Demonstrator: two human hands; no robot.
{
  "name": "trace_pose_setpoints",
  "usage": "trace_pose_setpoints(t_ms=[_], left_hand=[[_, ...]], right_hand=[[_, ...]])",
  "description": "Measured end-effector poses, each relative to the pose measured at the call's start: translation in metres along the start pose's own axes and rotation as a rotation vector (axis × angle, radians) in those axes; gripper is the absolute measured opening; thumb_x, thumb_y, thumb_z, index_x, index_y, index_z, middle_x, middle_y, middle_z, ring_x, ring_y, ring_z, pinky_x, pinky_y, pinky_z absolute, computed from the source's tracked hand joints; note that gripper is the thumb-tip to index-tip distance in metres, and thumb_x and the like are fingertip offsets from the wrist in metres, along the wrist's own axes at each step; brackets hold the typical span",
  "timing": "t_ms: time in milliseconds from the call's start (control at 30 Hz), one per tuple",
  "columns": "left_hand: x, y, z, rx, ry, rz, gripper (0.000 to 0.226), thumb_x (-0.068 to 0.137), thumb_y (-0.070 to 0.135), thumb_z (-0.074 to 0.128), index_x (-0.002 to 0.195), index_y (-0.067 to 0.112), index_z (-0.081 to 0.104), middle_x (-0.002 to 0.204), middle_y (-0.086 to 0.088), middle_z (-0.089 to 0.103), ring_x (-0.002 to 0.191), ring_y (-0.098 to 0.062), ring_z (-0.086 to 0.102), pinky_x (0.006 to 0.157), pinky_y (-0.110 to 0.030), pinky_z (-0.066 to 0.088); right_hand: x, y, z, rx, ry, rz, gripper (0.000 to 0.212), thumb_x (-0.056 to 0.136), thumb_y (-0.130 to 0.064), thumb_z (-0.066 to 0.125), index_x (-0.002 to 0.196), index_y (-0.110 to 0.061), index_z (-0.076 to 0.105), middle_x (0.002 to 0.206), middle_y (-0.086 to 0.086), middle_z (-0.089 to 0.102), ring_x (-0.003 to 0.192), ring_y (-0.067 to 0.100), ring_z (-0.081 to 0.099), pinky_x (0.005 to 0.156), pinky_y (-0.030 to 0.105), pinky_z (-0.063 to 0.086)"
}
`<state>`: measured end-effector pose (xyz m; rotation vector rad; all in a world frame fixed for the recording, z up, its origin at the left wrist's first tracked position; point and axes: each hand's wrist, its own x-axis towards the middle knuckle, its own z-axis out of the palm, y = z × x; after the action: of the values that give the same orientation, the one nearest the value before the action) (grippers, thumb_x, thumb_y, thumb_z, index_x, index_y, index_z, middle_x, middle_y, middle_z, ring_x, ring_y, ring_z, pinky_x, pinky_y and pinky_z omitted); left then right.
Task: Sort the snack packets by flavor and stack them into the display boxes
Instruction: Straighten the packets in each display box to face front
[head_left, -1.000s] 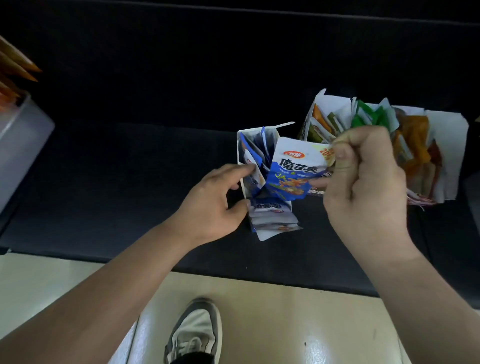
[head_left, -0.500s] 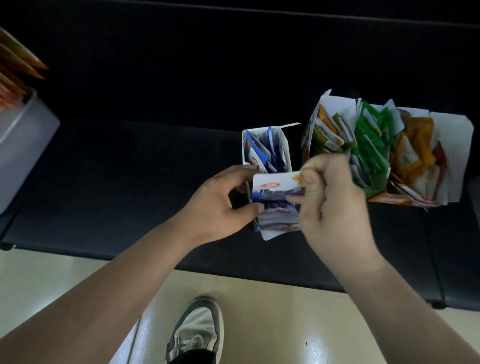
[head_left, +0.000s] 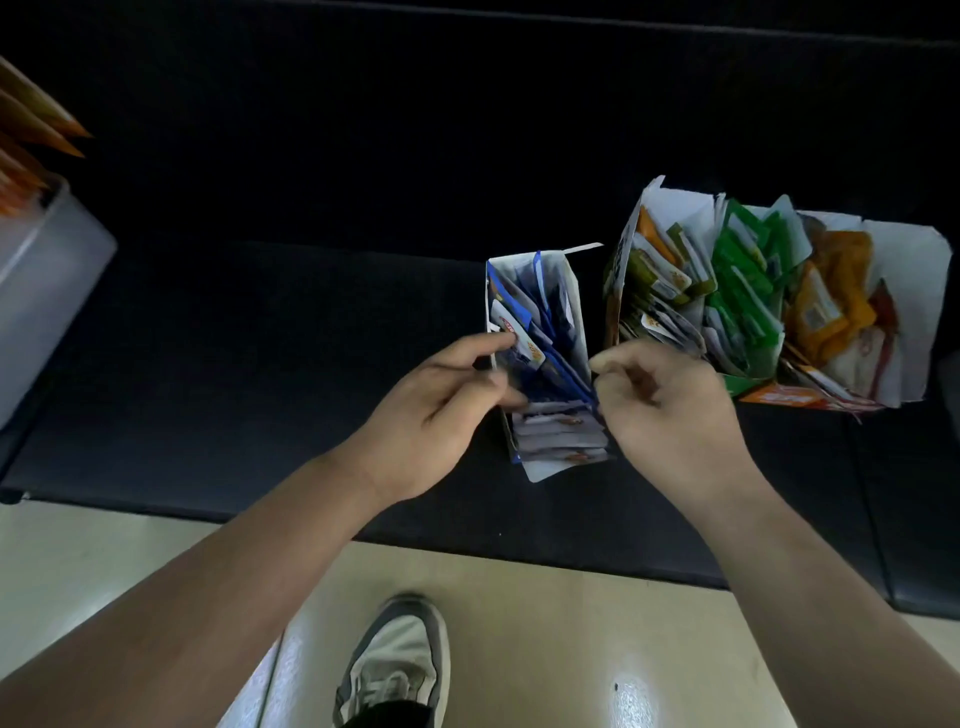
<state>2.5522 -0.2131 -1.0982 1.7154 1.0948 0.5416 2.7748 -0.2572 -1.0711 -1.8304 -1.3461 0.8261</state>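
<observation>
Skipping, at the far left, a translucent bin (head_left: 47, 291) of orange pointed things (head_left: 36, 130), too cropped to name. Curling the left hand (head_left: 441, 410) round the left wall of the narrow box (head_left: 574, 291) on the dark bench (head_left: 260, 338), forefinger over the rim, thumb outside. Filling that box with blue packets (head_left: 550, 338): lying flat and stacked at the near end, leaning loose and crooked at the far end. Pinching with the right hand (head_left: 670, 415) at the box's right wall, fingers curled tight; impossible to tell whether on card or on a packet edge. Reaching, just right, the wide box (head_left: 909, 312), holding olive packets (head_left: 670, 270), green packets (head_left: 743, 291) and orange packets (head_left: 836, 291) in rough bands, jumbled rather than stacked. Judging the sorting well along; straightening the blue row and stacking the rest looking like the work left.
</observation>
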Motion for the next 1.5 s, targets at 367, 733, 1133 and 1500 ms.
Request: trace_pose_setpoints(t_ms=[367,733,1133,1500], left_hand=[[-0.001,-0.007,0.013,0.131,0.054,0.107,0.009,0.095,0.027,0.071,0.101,0.027,0.078,0.155,0.020,0.039,0.127,-0.001,0.055,0.108,-0.034,0.049],[-0.001,-0.007,0.009,0.172,0.072,0.114,0.035,0.086,0.045,0.078,0.116,0.028,0.073,0.153,0.022,0.042,0.109,-0.009,0.061,0.088,-0.035,0.058],[0.004,0.024,0.014,0.199,0.186,-0.043,0.064,0.079,0.033,0.088,0.132,0.046,0.054,0.105,0.034,0.051,0.100,0.002,0.055,0.073,-0.008,0.042],[0.000,0.021,0.019,-0.031,-0.005,-0.086,0.050,0.070,0.036,0.088,0.114,0.052,0.071,0.159,0.030,0.033,0.151,0.001,0.028,0.119,-0.049,0.039]], right_hand=[[0.016,-0.001,0.010,-0.080,-0.040,0.124,0.020,0.078,-0.023,0.090,0.074,-0.018,0.072,0.067,-0.003,0.071,0.060,0.006,0.066,0.055,0.019,0.051],[0.018,0.003,0.010,-0.091,0.189,-0.204,0.015,0.093,-0.006,0.069,0.095,-0.013,0.081,0.072,-0.002,0.067,0.064,0.008,0.056,0.058,0.009,0.038],[-0.018,-0.016,-0.018,0.276,0.239,-0.133,0.019,0.106,-0.019,0.053,0.097,-0.035,0.051,0.091,-0.005,0.067,0.080,0.023,0.072,0.068,0.035,0.062],[-0.031,-0.014,-0.020,0.677,0.293,0.089,0.017,0.110,-0.010,0.043,0.099,-0.021,0.049,0.097,0.008,0.070,0.085,0.022,0.075,0.072,0.035,0.064]])
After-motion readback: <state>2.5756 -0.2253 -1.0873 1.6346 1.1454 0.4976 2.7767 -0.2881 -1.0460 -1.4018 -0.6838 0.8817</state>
